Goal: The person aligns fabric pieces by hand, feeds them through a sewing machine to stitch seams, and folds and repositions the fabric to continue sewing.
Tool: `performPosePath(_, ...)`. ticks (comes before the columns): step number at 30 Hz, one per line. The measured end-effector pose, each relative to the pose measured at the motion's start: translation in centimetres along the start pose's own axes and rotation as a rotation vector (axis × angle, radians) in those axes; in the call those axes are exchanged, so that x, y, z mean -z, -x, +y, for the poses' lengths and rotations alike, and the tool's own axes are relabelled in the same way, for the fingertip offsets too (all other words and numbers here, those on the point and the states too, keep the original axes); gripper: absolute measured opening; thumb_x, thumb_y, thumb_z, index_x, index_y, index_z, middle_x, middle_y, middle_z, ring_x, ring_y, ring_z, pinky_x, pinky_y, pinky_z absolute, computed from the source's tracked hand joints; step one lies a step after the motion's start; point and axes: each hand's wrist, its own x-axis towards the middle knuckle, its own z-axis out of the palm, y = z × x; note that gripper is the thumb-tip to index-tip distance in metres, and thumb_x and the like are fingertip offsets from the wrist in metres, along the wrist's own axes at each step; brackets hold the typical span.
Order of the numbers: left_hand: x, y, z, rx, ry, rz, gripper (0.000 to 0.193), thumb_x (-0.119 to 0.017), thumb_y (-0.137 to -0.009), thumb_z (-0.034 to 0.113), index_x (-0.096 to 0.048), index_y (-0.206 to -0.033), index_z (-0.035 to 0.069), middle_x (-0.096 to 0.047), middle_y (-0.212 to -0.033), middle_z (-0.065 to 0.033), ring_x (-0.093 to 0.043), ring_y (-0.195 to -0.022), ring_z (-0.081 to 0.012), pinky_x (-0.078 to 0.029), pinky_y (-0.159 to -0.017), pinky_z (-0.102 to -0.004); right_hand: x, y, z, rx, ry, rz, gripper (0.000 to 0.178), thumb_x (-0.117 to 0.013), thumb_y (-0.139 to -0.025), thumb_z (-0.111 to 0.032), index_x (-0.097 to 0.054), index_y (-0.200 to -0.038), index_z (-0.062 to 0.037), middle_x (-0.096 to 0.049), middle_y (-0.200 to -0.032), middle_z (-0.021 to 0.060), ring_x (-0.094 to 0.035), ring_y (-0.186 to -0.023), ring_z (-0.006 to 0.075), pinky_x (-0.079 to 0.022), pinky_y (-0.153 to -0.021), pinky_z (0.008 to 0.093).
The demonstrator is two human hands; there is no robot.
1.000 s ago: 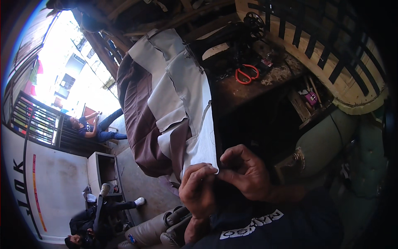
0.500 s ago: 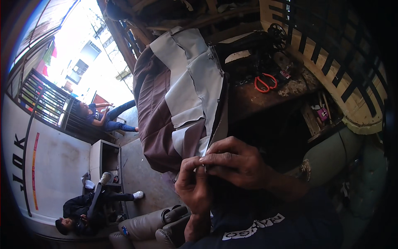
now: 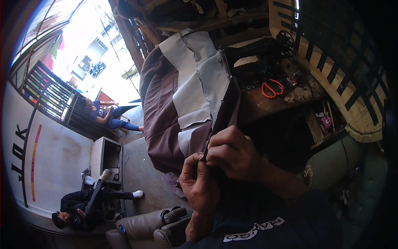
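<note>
A large upholstery cover (image 3: 159, 141), brown with grey-white seamed panels, hangs over the near side of a dark sewing machine (image 3: 261, 50). Its lower edge is pinched between the thumb and fingers of my left hand (image 3: 200, 184). Close beside it, my right hand (image 3: 234, 153) has its fingers curled on the same edge, slightly farther up. Both hands are closed and nearly touching; anything small between the fingertips is hidden. Red-handled scissors (image 3: 271, 97) lie on the worn machine table (image 3: 259, 108), beyond my right hand.
An open drawer (image 3: 313, 128) under the table holds a pink item (image 3: 326, 121). A greenish padded roll (image 3: 336, 159) lies at the right. Grey-brown cushions (image 3: 145, 226) stand at lower left. One person (image 3: 105, 118) sits at the far left, another (image 3: 78, 207) nearer, at lower left.
The whole view has shifted slightly. By my right hand, the cover's edge has turned, showing more of its dark brown side and less white at the fingertips. Both hands still pinch it.
</note>
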Motion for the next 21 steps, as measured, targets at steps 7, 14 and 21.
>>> performPosePath(7,1.0,-0.1,0.4,-0.052,-0.085,-0.015,0.011,-0.059,-0.105,-0.001,-0.064,-0.114,-0.003,-0.069,-0.112,-0.0094,-0.065,-0.103,-0.0134,-0.051,-0.095,-0.0267,0.1,-2.1,0.5,0.098,-0.059,-0.14,0.026,-0.081,-0.084,-0.009,-0.067,-0.105,-0.0089,-0.063,-0.103,0.0057,-0.061,-0.091,0.0247,-0.054,-0.077,0.0371)
performPosePath(14,0.8,0.4,-0.2,-0.169,-0.417,0.032,0.012,-0.057,-0.101,-0.005,-0.065,-0.11,-0.005,-0.069,-0.111,-0.0137,-0.065,-0.106,-0.0185,-0.05,-0.096,-0.0308,1.9,-1.9,0.6,0.11,0.067,-0.124,0.02,-0.074,-0.086,-0.014,-0.067,-0.103,-0.0069,-0.062,-0.107,0.0091,-0.062,-0.103,0.0269,-0.056,-0.083,0.038)
performPosePath(21,7.0,-5.2,0.8,-0.26,-1.14,-0.006,0.023,-0.061,-0.1,0.005,-0.065,-0.122,-0.003,-0.071,-0.111,-0.0147,-0.069,-0.103,-0.0233,-0.053,-0.094,-0.0365,7.3,9.5,-1.2,-0.345,0.091,-0.307,0.017,-0.077,-0.092,-0.019,-0.065,-0.089,-0.0074,-0.067,-0.087,0.0048,-0.071,-0.077,0.0221,-0.058,-0.068,0.0349)
